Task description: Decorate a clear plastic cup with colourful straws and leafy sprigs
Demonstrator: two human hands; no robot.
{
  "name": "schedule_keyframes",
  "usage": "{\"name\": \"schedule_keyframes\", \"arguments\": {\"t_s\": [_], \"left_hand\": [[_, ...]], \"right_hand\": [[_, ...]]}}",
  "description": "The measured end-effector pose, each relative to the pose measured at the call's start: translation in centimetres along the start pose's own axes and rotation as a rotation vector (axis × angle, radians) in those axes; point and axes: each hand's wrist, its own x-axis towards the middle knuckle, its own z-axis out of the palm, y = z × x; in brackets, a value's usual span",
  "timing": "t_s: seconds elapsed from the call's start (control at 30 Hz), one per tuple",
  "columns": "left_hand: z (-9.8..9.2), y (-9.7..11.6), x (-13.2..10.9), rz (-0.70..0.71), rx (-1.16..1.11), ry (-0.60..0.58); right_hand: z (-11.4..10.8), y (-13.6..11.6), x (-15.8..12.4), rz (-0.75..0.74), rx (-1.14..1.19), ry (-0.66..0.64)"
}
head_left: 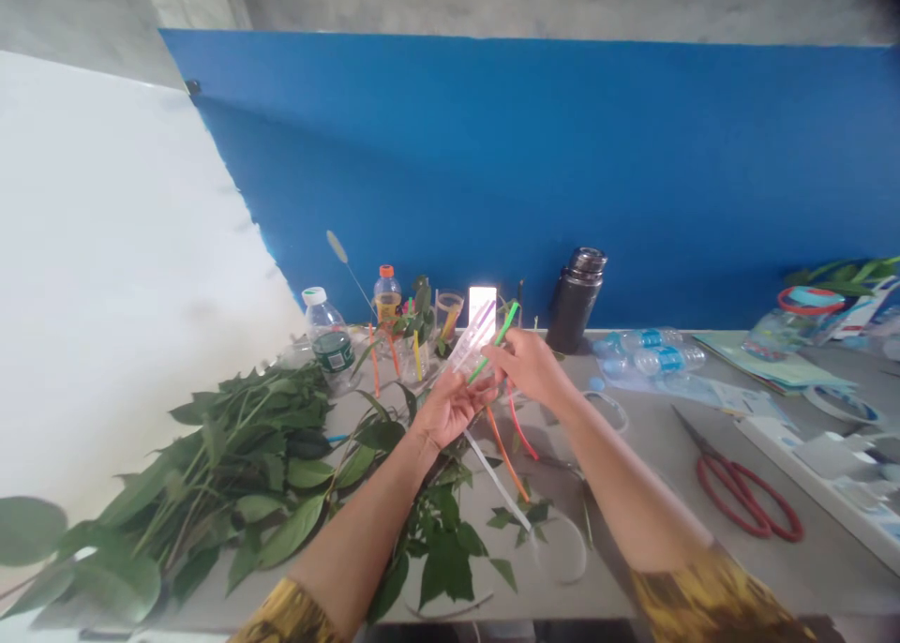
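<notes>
Nearest the camera, a yellow patterned left sleeve (pixel 285 617) and right sleeve (pixel 710 594) lead to two bare forearms reaching up from the bottom edge toward the middle of the frame. The left hand (pixel 450 409) lies palm up just above the center, its fingers (pixel 478 392) loosely extended; whether they grip the clear plastic piece (pixel 468 338) or only sit against it, I cannot tell. That piece is long and narrow, above the left hand, with its long axis tilted up and to the right, pointing away from the person. The right hand (pixel 527 364) is just beside it, fingers curled and apparently pinching a green strip (pixel 496 346) that slants the same way. Below the hands hang an orange strip (pixel 506 456), a red strip (pixel 521 427) and a white strip (pixel 496 479) — all at or just above the gray table (pixel 597 577). A big pile of leafy branches (pixel 232 465) lies at lower left, with a loose leafy sprig (pixel 440 540) beneath the left forearm. Red-handled scissors (pixel 745 498) rest at right, and along the blue wall (pixel 492 156) stand a water bottle (pixel 329 329), an orange-capped bottle (pixel 386 296) and a dark thermos (pixel 577 301).
</notes>
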Motion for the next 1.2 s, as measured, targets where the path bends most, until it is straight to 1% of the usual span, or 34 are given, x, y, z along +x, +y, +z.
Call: {"name": "schedule_keyframes", "arguments": {"t_s": [0.1, 0.23, 0.4, 0.67, 0.73, 0.87, 0.93, 1.03, 1.2], "left_hand": [[0.3, -0.2, 0.1, 0.032, 0.076, 0.035], [0.6, -0.3, 0.1, 0.039, 0.130, 0.036], [0.7, -0.6, 0.2, 0.070, 0.159, 0.158], [1.4, -0.7, 0.2, 0.161, 0.216, 0.229], [1.4, -0.6, 0.2, 0.158, 0.221, 0.231], [1.4, -0.3, 0.1, 0.114, 0.203, 0.206], [1.4, -0.2, 0.1, 0.098, 0.194, 0.211], [1.5, -0.3, 0.1, 0.096, 0.189, 0.217], [1.7, -0.5, 0.1, 0.144, 0.167, 0.206]], "right_hand": [[0.0, -0.2, 0.4, -0.006, -0.072, -0.038], [0.2, 0.1, 0.7, -0.007, -0.121, -0.031], [0.3, 0.3, 0.8, 0.009, -0.127, -0.042], [0.4, 0.2, 0.8, 0.049, -0.137, -0.009], [0.3, 0.4, 0.9, 0.047, -0.089, -0.007], [0.1, 0.6, 0.8, -0.012, 0.089, -0.070], [-0.1, 0.6, 0.8, -0.019, 0.131, -0.083], [-0.5, 0.7, 0.7, 0.005, 0.128, -0.107], [-1.4, 0.4, 0.5, 0.048, 0.078, -0.210]]}}
